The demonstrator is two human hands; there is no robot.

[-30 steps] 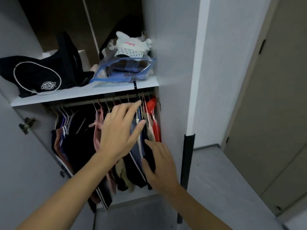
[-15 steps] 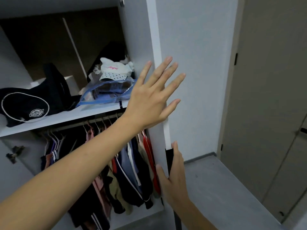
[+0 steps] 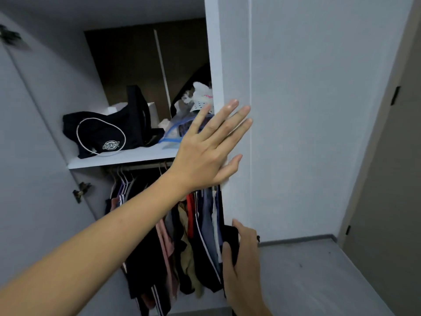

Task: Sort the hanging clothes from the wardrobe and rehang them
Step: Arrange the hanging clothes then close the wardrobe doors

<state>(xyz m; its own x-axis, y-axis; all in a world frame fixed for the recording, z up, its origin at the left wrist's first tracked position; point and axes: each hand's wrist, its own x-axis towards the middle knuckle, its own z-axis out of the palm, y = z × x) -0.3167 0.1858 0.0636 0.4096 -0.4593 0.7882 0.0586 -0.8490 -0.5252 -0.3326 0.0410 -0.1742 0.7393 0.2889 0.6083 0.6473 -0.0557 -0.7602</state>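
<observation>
black bag [image 3: 107, 135] bears a "dickies" logo.

Head view, close, facing wardrobe [image 3: 234, 65]

Left hand [image 3: 205, 153] raised, forearm stretched diagonally up from lower left, fingers straight and slightly spread, thumb out below, palm facing away, fingertips pointing up-right. Right hand [image 3: 243, 263] low, coming from bottom edge, back of hand to camera, fingers straight and together pointing up, thumb apart on the left side.
</observation>
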